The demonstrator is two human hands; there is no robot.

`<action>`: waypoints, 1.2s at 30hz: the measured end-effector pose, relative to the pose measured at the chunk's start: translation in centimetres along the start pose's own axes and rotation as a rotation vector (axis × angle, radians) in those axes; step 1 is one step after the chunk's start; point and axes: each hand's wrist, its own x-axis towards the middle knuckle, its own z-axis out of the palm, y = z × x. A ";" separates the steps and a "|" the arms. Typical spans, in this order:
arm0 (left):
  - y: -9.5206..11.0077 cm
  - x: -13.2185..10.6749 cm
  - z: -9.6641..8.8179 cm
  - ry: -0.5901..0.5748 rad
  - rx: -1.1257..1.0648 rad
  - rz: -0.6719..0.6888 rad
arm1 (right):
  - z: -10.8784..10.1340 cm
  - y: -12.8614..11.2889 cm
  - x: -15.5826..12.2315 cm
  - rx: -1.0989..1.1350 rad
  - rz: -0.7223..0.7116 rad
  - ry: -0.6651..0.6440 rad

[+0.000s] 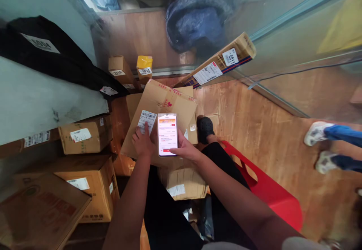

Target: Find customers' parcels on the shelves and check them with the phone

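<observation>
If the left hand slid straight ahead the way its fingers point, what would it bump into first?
Probably the white label on the cardboard box. The left hand rests on that box, fingertips already touching the label's lower edge, beside the phone in the right hand.

Phone [167,134] text is way too small to read, just orange and red blobs. It covers the middle of the flat box [162,108], and the left hand [143,143] sits over the bottom of that box's label [147,120], whose print is unreadable anyway. Right hand [185,150] fingers are tucked behind the phone, can't see them. The box [182,184] under my arms is mostly hidden. The corner carton [39,208] gets cut off by the frame's left and bottom edges. Someone's sneakers [318,133] and blue trouser legs run off the right edge. Blue bag [198,20] up top is blurry.
</observation>
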 end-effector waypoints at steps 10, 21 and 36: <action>0.2 0.2 0.4 0.008 0.011 -0.018 | 0.2 0.0 0.6 -0.052 -0.030 -0.002; 0.3 0.3 0.3 0.009 0.020 -0.024 | 0.3 0.2 0.9 0.012 -0.030 0.004; 0.2 0.3 0.2 0.022 0.084 -0.024 | -0.6 1.2 1.2 -0.005 -0.034 -0.012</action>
